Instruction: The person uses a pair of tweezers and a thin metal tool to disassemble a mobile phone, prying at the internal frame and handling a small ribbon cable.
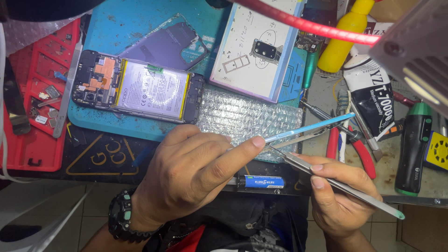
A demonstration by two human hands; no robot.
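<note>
Pinching a thin blue-tipped strip (308, 128) in the left hand (186, 172), level for access. Gripping metal tweezers (336, 182) in the right hand (340, 196), tips meeting the strip above the bubble wrap (242, 116). Lying opened on the worktop's blue mat (116, 23): a phone (140, 88).

head cam | looks steeply down | close over hands (261, 182) | workbench edge (140, 179)
</note>
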